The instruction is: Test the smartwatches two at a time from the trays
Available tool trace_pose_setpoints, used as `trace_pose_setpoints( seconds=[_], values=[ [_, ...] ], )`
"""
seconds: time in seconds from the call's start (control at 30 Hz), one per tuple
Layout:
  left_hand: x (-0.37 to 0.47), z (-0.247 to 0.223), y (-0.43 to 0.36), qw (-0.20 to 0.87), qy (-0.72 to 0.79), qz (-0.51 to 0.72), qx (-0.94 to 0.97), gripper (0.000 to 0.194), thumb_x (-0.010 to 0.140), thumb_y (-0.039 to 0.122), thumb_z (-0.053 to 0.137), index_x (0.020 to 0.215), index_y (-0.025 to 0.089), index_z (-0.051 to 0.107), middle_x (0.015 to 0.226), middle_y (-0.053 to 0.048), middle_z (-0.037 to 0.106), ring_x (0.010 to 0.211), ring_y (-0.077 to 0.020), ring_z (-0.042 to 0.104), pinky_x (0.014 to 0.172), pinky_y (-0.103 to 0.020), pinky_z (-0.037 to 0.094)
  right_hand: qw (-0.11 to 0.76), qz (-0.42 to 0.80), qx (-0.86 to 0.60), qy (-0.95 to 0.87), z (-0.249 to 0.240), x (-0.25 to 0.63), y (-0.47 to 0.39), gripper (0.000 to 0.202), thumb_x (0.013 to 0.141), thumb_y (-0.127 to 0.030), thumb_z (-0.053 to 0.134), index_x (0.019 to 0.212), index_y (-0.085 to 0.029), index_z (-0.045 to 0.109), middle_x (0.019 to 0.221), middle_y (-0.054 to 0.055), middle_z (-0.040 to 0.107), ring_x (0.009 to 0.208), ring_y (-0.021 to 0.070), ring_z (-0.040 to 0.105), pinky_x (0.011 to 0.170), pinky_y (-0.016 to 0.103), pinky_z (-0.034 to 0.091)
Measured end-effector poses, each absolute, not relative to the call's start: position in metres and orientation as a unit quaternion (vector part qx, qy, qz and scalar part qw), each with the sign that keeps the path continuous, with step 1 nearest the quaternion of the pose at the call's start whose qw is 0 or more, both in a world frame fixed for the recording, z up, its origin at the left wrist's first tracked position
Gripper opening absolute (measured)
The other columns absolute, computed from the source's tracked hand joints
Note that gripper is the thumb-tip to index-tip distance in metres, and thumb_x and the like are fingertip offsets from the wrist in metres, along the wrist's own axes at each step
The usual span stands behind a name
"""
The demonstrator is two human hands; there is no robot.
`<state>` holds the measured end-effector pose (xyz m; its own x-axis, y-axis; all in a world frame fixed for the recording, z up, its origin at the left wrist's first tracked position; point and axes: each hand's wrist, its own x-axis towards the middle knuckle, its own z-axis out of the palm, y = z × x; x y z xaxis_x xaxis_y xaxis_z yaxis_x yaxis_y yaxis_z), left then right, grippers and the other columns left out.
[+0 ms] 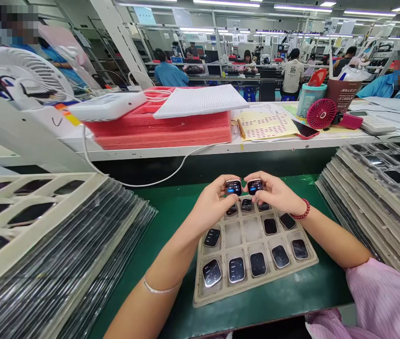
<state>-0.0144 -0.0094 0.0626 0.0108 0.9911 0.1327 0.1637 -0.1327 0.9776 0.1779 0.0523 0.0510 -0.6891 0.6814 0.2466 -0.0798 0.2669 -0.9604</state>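
Green bench beneath, the left hand grips the left watch by its edges and the right hand the right watch, both lit above the tray, a light, edge-only hold likely serving best to leave both readable.

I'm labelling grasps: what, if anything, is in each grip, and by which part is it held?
The left grip holds one lit smartwatch by its case edges; the right grip holds a second lit smartwatch, also by its edges.
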Motion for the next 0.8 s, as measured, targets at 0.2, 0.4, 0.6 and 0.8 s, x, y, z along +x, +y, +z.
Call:
trace_pose_setpoints(
  seconds=[0.2, 0.4, 0.6, 0.8],
  values=[
    [-0.0169, 0.0643, -0.0102, 0.409, 0.514, 0.495, 0.569, 0.039, 0.072, 0.027, 0.071, 0.107, 0.015, 0.060, 0.094, -0.007, 0.070, 0.082, -0.0189, 0.067, 0.074, -0.031, 0.053, 0.312, 0.612, -0.187, -0.702, 0.0498, 0.1804, 0.0551, 0.049, 0.079, -0.010, 0.056, 0.127, -0.017, 0.052, 0.109, 0.007, 0.068, 0.076, 0.0111, 0.068, 0.065, 0.023, 0.059],
    [-0.0177, 0.0614, -0.0101, 0.428, 0.507, 0.502, 0.556, 0.039, 0.081, 0.040, 0.066, 0.111, 0.014, 0.065, 0.086, -0.006, 0.070, 0.065, -0.0145, 0.063, 0.059, -0.026, 0.048, 0.311, 0.633, -0.187, -0.684, 0.0455, 0.1788, 0.0572, 0.033, 0.088, -0.023, 0.059, 0.120, -0.016, 0.057, 0.098, 0.006, 0.070, 0.066, 0.0095, 0.067, 0.059, 0.021, 0.059],
    [-0.0190, 0.0639, -0.0102, 0.443, 0.497, 0.498, 0.555, 0.060, 0.077, 0.037, 0.073, 0.131, 0.017, 0.056, 0.091, -0.006, 0.072, 0.070, -0.0157, 0.065, 0.057, -0.023, 0.047, 0.333, 0.631, -0.188, -0.675, 0.0455, 0.1779, 0.0571, 0.042, 0.086, -0.024, 0.065, 0.126, -0.017, 0.054, 0.101, 0.006, 0.069, 0.067, 0.0092, 0.066, 0.058, 0.020, 0.058],
    [-0.0177, 0.0669, -0.0133, 0.443, 0.507, 0.487, 0.556, 0.039, 0.086, 0.044, 0.061, 0.109, 0.014, 0.068, 0.088, -0.008, 0.072, 0.066, -0.0163, 0.064, 0.050, -0.023, 0.042, 0.339, 0.619, -0.200, -0.680, 0.0485, 0.1793, 0.0547, 0.025, 0.093, -0.030, 0.053, 0.112, -0.014, 0.060, 0.088, 0.005, 0.069, 0.056, 0.0072, 0.061, 0.050, 0.018, 0.052]
  ],
)
